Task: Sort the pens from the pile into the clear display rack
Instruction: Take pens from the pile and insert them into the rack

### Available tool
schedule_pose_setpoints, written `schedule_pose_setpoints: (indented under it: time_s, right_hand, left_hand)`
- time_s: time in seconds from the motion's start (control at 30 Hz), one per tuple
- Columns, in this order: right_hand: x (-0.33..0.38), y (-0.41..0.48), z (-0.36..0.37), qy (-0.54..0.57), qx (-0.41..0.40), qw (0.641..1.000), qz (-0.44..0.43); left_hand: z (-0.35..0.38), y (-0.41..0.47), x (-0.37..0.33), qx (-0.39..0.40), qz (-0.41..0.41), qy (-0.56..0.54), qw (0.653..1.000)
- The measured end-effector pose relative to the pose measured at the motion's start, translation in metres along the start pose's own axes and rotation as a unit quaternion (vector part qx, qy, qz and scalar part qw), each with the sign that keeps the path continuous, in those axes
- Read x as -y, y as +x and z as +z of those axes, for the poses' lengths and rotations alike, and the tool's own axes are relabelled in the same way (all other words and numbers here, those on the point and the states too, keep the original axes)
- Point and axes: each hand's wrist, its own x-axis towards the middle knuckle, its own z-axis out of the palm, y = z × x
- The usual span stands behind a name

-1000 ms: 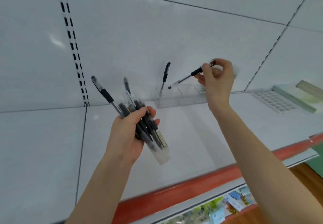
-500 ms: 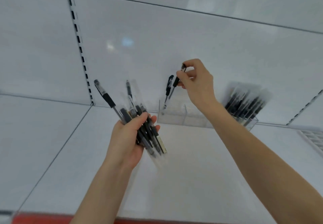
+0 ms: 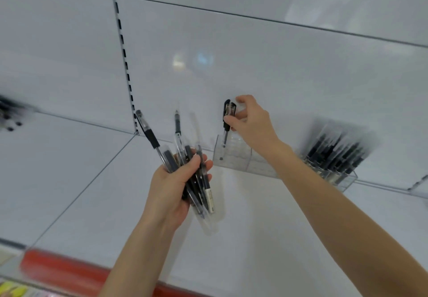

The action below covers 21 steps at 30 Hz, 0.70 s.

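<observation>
Down went the pen in the half-second since the earlier frame: its black cap, then lifted above its neighbour, now sat level with the cap of the other pen already standing in the clear display rack. I saw the right hand pinching that pen just under its cap between the thumb and the arched forefinger. The thumb hid the barrel below, so I could not see where its tip rested or whether it touched the rack's floor. The other pen stood nearly upright, tip down, in the rack's leftmost compartment. The left hand was clenched round the bundle of pens, held above the shelf in front of the rack. These pens fanned out above the fist, and I could not count them, since palm and fingers covered their middles and the clear barrels blurred together. The right forearm crossed in front of the rack's middle and hid it. At the rack's right end stood a packed cluster of black pens, smeared by motion blur. At the far left edge some dark blurred things were cut off, and I could not make them out. A slotted upright ran down the white back panel, and a red strip edged the shelf's front.
</observation>
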Motion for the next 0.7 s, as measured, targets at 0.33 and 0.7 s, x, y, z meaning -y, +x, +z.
schedule_pose_setpoints:
  time_s: [0.33, 0.7]
  right_hand:
    - [0.032, -0.063, -0.017, 0.088, 0.118, 0.989, -0.025]
    - [0.011, -0.055, -0.098, 0.114, -0.193, 0.974, -0.019]
  left_hand:
    - [0.011, -0.002, 0.000, 0.088, 0.002, 0.049, 0.995]
    - [0.016, 0.001, 0.015, 0.077, -0.005, 0.075, 0.994]
